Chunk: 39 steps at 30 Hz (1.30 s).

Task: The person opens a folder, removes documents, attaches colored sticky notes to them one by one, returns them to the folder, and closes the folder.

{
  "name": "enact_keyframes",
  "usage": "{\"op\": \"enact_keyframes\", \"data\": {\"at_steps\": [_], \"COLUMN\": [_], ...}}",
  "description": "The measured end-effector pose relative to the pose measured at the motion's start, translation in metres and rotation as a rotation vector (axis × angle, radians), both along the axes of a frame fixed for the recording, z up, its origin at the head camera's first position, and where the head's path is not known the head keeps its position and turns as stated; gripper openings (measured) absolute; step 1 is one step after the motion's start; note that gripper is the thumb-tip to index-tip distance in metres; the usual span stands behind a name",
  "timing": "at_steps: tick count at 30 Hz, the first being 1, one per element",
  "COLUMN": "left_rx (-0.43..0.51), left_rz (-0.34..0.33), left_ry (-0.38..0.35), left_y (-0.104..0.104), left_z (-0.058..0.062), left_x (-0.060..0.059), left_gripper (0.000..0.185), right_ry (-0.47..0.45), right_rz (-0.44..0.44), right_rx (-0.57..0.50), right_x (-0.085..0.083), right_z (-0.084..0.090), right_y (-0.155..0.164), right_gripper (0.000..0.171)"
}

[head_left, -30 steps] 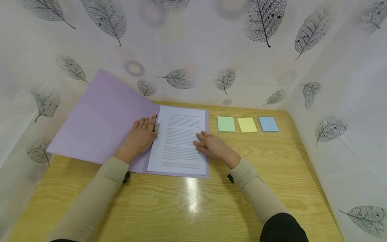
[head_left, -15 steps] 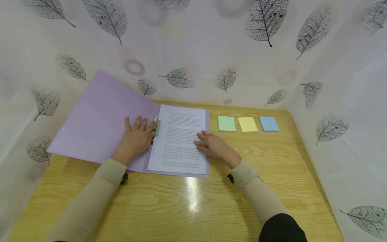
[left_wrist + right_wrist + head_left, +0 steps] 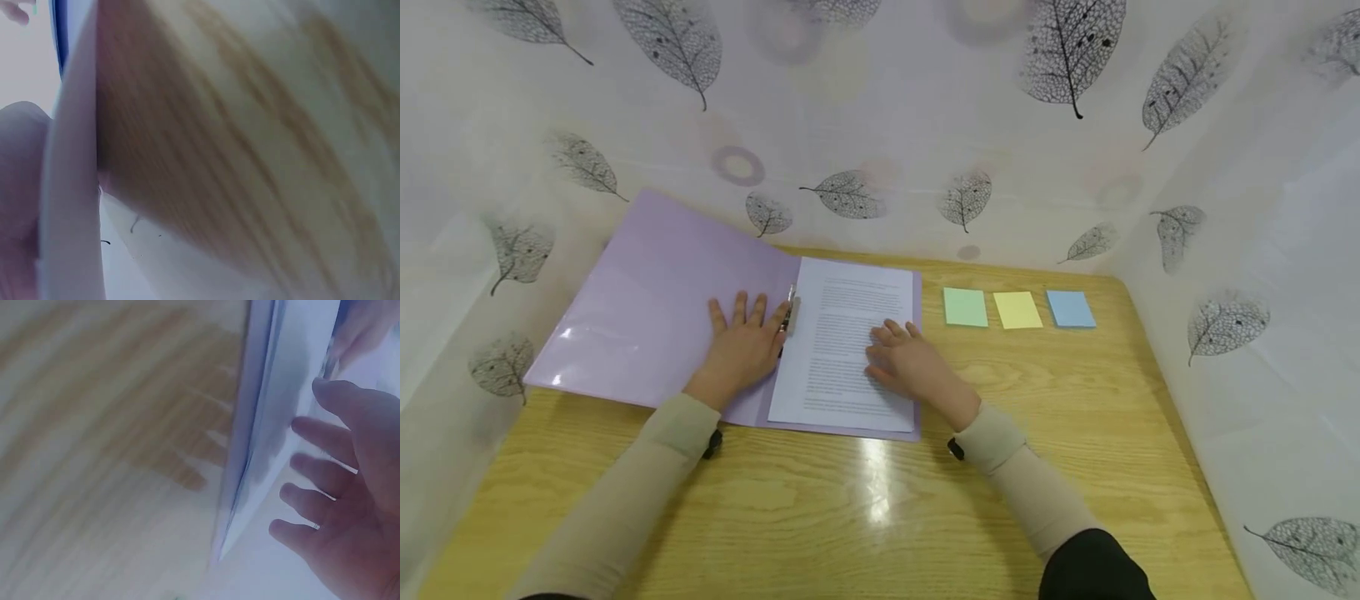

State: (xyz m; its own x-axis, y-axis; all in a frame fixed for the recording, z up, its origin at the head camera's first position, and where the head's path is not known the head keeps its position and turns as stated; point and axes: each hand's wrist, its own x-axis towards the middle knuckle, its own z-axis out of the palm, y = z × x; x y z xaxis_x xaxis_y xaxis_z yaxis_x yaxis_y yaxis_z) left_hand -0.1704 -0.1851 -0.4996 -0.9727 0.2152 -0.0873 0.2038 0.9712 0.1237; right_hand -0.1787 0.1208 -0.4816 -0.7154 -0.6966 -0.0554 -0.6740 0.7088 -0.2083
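Observation:
A purple folder [image 3: 647,300] lies opened on the table, its cover spread to the left and its far left corner raised. Printed sheets [image 3: 842,342] lie in its right half, beside a metal clip [image 3: 792,312] along the spine. My left hand [image 3: 741,350] rests with spread fingers on the folder's left side, thumb side touching the clip. Over the right part of the sheets is my right hand [image 3: 913,367], fingers loosely extended. In the right wrist view, the right hand [image 3: 350,475] seems a little above the paper [image 3: 290,394] and grips nothing.
To the folder's right stand three sticky note pads in a row: green [image 3: 966,307], yellow [image 3: 1017,310] and blue [image 3: 1071,308]. The wooden table [image 3: 820,517] meets a leaf-patterned cloth [image 3: 895,108] behind and at both sides.
The right hand has shifted left, further over the sheets. The left hand has slid back slightly from the clip with fingers spread wider, and the cover's raised corner has sunk a little.

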Motion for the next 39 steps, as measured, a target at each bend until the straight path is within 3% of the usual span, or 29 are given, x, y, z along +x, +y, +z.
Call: {"op": "enact_keyframes", "data": {"at_steps": [6,14,20,39], "left_rx": [-0.030,-0.044,-0.070,-0.051], "left_rz": [-0.017,-0.028,-0.058,-0.045], "left_ry": [0.021,0.027,0.046,0.039], "left_y": [0.004,0.000,-0.002,-0.008], "left_z": [0.006,0.009,0.010,0.012], "left_x": [0.002,0.004,0.004,0.003], "left_gripper": [0.057,0.056,0.056,0.056], "right_ry": [0.013,0.023,-0.021,-0.089], "right_rz": [0.101,0.301,0.297,0.289], "right_rx": [-0.024,0.053,0.106,0.142], "right_x": [0.020,0.037,0.041,0.040], "right_z": [0.004,-0.005,-0.009,-0.001], "right_y": [-0.036,-0.086,-0.092,-0.082], "right_gripper": [0.051,0.057,0.057,0.058]}}
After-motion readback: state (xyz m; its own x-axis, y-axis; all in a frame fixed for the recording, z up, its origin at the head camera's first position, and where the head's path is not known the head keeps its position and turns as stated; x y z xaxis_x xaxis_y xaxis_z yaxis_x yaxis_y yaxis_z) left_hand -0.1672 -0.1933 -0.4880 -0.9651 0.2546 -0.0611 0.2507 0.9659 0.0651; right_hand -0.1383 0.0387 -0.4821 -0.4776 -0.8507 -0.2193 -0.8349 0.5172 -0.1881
